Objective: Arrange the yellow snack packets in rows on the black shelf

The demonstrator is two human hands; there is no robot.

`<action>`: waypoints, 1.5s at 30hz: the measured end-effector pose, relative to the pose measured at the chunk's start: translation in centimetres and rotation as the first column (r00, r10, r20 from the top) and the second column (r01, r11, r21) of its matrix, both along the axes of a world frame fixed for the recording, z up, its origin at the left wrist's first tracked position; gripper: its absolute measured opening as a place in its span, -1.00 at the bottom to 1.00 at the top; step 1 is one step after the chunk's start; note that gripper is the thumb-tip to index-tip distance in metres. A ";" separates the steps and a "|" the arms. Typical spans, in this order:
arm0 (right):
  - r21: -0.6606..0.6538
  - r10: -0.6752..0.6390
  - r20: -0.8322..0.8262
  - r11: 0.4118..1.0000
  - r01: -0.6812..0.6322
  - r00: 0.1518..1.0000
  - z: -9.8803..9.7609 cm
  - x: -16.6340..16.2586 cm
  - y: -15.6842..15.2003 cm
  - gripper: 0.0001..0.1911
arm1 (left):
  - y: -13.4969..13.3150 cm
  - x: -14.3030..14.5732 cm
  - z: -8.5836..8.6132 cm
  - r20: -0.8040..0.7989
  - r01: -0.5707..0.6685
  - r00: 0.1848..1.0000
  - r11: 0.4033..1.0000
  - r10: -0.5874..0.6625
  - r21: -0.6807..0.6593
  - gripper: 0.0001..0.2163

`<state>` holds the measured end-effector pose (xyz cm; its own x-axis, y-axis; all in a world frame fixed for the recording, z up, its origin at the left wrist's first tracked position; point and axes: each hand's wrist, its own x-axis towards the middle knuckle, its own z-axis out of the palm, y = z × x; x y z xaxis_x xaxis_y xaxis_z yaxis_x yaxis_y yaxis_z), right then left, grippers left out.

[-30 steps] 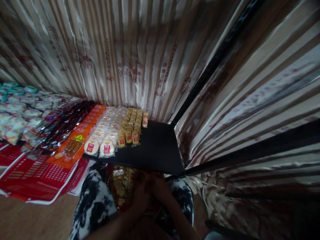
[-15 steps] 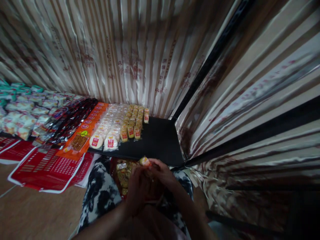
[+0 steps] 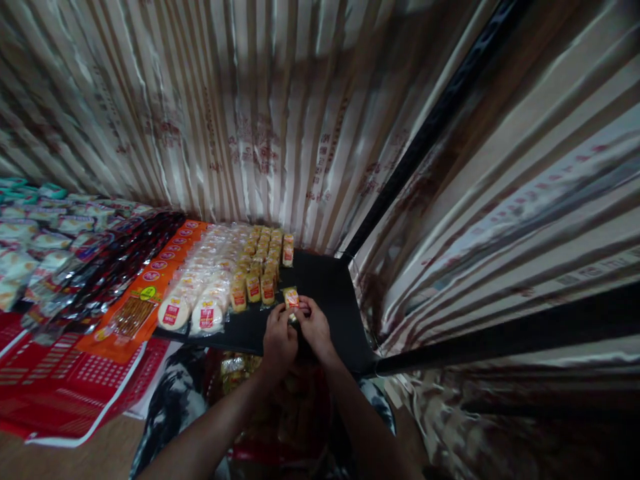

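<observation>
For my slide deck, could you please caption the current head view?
Left hand and right hand hold a small wrapped snack at a black shelf, near rows of yellow packets.

Yellow packet (image 3: 290, 293) partly covered by right hand (image 3: 316, 327), its label (image 3: 292, 302) unreadably small, red container (image 3: 55, 387) cut off at left

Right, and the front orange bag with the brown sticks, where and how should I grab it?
Probably pinch the orange bag by its near end, coming from the front, thumb on top, fingers underneath. That end appears to jut past the black tabletop's front edge, while dark packets and round white packets crowd its sides.
</observation>
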<state>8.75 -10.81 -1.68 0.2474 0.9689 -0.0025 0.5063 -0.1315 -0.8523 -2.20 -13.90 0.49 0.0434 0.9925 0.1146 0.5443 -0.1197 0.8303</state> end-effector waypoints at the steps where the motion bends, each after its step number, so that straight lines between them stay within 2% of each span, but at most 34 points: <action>1: 0.011 -0.026 0.013 1.000 0.026 1.000 -0.3 0.1 0.8 -0.66 | 0.6 0.4 -0.1 -0.012 -0.014 1.000 1.000 0.014 -0.006 -0.57; 6: 0.103 -0.133 0.013 0.986 0.131 0.991 -1.1 0.3 4.9 -0.61 | 3.7 1.9 -0.8 0.068 0.002 0.998 0.999 0.002 -0.046 -0.61; 11: 0.161 -0.134 0.016 0.978 0.129 0.991 -0.7 0.2 8.6 -0.60 | 6.9 3.1 -0.9 0.248 -0.067 0.964 0.992 0.093 -0.109 -0.63; 15: 0.187 -0.121 0.017 0.975 0.116 0.992 -0.7 0.0 11.1 -0.57 | 9.1 3.8 -0.5 0.323 -0.110 0.934 0.983 0.153 -0.145 -0.62; 19: 0.216 -0.095 0.009 0.972 0.091 0.995 -1.3 -0.2 12.4 -0.63 | 10.6 4.1 -0.6 0.319 -0.123 0.931 0.975 0.178 -0.186 -0.61; 25: 0.195 -0.039 0.147 0.981 0.010 0.988 -1.6 -0.1 12.7 -0.68 | 11.3 4.3 -1.7 0.319 -0.140 0.927 0.972 0.196 -0.191 -0.64; 32: 0.183 -0.072 0.218 0.983 0.031 0.973 -1.7 -0.4 12.3 -0.62 | 10.8 4.3 -1.0 0.306 -0.118 0.936 0.975 0.173 -0.189 -0.59; 37: 0.229 -0.139 0.189 0.969 0.094 0.972 -1.6 -0.4 10.2 -0.54 | 9.0 3.9 -0.3 0.272 -0.108 0.951 0.981 0.150 -0.160 -0.63; 41: 0.252 -0.128 0.081 0.962 0.104 0.988 -1.7 -0.4 6.1 -0.56 | 5.5 3.4 -0.2 0.247 -0.104 0.960 0.989 0.128 -0.108 -0.67; 45: 0.230 -0.070 -0.114 0.969 0.095 0.991 -1.7 -1.1 0.1 -0.59 | -0.2 2.0 -0.3 0.257 0.030 0.966 0.999 -0.035 0.023 -0.69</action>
